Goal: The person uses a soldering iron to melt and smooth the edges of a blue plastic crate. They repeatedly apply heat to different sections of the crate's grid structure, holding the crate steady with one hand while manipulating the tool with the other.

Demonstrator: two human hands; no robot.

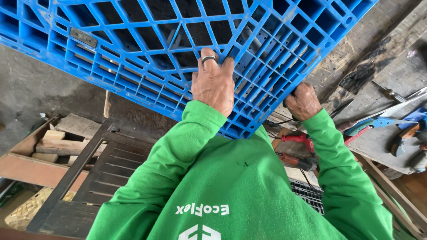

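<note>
A big blue plastic pallet (147,44) with an open grid fills the top of the view, held tilted in front of me. My left hand (214,84), with a ring on one finger, has its fingers hooked over a rib in the grid near the pallet's lower edge. Further right, my right hand (303,102) is closed in a fist at the pallet's lower right edge. Something small and dark shows at its thumb. Both my arms are in green sleeves, and my green sweatshirt (231,186) fills the bottom of the view.
A worn wooden bench (378,49) at right carries a blue-handled saw (378,122) and other hand tools. Red-handled tools (297,138) lie under my right wrist. A dark slatted wooden panel (102,178) and a box of wood offcuts (53,144) lie at left, and a black grid (307,194) lies below.
</note>
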